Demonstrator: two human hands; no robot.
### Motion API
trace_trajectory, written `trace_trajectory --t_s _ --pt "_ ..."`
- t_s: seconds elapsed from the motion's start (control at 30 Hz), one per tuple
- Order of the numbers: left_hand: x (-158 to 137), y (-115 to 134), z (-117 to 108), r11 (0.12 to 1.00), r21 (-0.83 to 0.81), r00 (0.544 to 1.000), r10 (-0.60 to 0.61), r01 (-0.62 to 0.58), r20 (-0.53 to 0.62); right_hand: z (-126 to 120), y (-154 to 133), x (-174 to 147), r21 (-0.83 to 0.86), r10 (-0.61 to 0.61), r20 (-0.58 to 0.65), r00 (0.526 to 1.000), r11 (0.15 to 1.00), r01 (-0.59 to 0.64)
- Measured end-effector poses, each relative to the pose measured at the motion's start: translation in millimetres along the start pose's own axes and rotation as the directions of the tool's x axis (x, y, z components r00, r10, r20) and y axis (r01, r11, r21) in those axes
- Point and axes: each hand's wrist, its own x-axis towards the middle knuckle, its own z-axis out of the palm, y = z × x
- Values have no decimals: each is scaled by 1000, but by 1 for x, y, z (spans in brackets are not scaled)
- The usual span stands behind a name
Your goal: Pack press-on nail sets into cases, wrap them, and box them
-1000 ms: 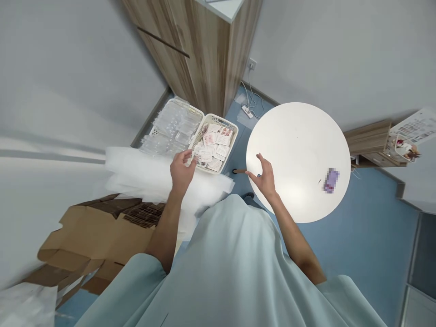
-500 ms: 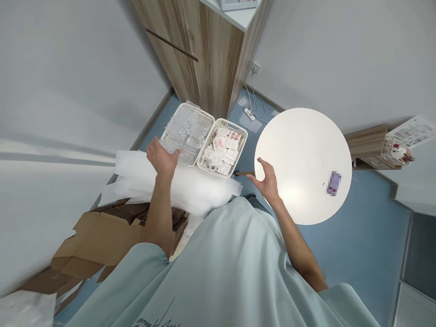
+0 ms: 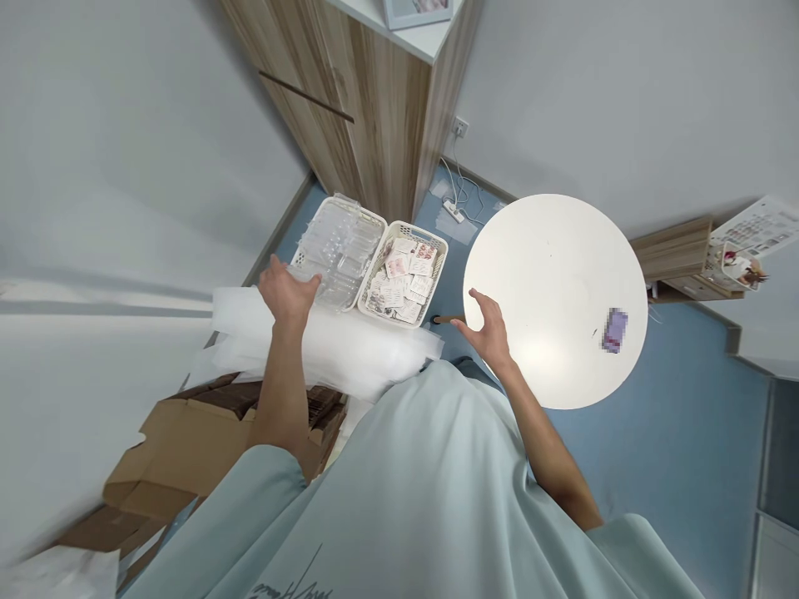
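My left hand (image 3: 287, 291) is held in the air, thumb spread away from the fingers, with nothing in it. In view it overlaps the near-left edge of a basket of clear plastic boxes (image 3: 340, 249). My right hand (image 3: 488, 334) is also raised and empty, its thumb and fingers apart, over the left edge of a round white table (image 3: 562, 266). Between the hands, a white basket (image 3: 369, 311) holds many small printed cards or packets (image 3: 405, 279). White foam-like sheets (image 3: 349, 349) lie below the baskets.
A wood-grain cabinet (image 3: 374, 108) stands behind the baskets. A power strip (image 3: 453, 210) with cables lies on the blue floor. On the table rests a purple pixelated object (image 3: 615, 330). Brown cardboard boxes (image 3: 181, 449) are at lower left, and a small wooden shelf (image 3: 674, 249) is at right.
The view has shifted slightly, with the cabinet and baskets a little left and lower. My left hand has moved slightly left; my right hand is nearly still. Both stay open.
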Motion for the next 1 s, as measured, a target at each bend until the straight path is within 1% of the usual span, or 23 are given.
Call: trace_trajectory --t_s 0.07,0.1,0.2,0.27,0.33,0.4,0.47,0.53,0.67,0.73,0.83,0.93,1.0 --pt "-9 14 -3 998 3 994 -55 55 -95 -2 1 0 16 -8 -7 1000 1000 9" --pt "-16 23 -4 999 -18 994 -41 40 -105 -3 1 -1 28 -13 -10 1000 1000 13" --pt "-45 60 -2 991 -105 995 70 -78 -74 -11 2 -4 75 -38 -21 999 996 39" --pt "-71 90 6 976 -157 988 142 -150 -57 -19 2 -6 109 -60 -37 998 992 63" --pt "-101 123 18 956 -211 978 207 -205 -10 -31 3 -10 132 -70 -45 997 988 76" --pt "-133 156 32 936 -267 966 254 -231 54 -45 5 -16 143 -66 -33 997 987 70" --pt "-165 186 46 906 -332 942 315 -262 116 -62 10 -23 156 -64 -18 998 986 65" --pt "-194 215 59 866 -410 905 385 -286 180 -81 20 -32 180 -69 -11 998 981 69" --pt "-237 261 81 832 -491 835 448 -259 319 -121 47 -57 201 -52 -3 999 978 52" --pt "-251 279 92 824 -508 789 477 -250 386 -141 63 -72 202 -34 1 999 979 33" --pt "-267 301 108 805 -527 703 540 -272 462 -167 86 -95 232 -15 5 1000 973 14" --pt "-282 320 125 785 -540 614 594 -303 519 -185 108 -117 276 22 38 999 961 -32" --pt "-293 332 134 785 -539 565 604 -305 561 -193 122 -131 312 61 78 995 946 -83"
